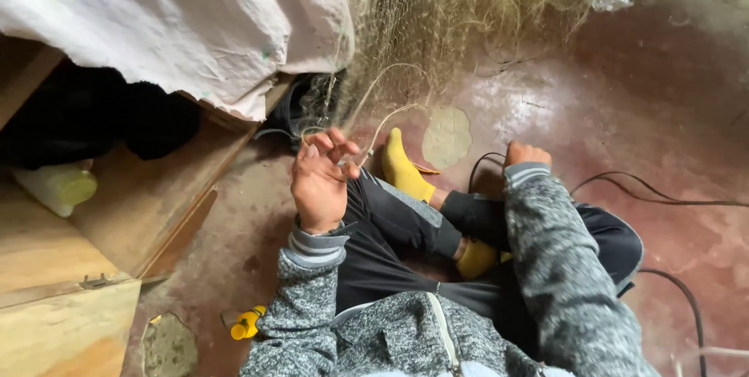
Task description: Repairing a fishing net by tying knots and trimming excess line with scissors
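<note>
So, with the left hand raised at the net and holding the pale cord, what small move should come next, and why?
Probably draw the right hand gently back to tighten the pale cord. The left hand pinches it at the hanging net, and the cord curves in slack loops there. The right hand is closed low by the knee; what it holds cannot be seen.

Left hand [320,182] fingers [337,143] on fishing net [406,41].
</note>
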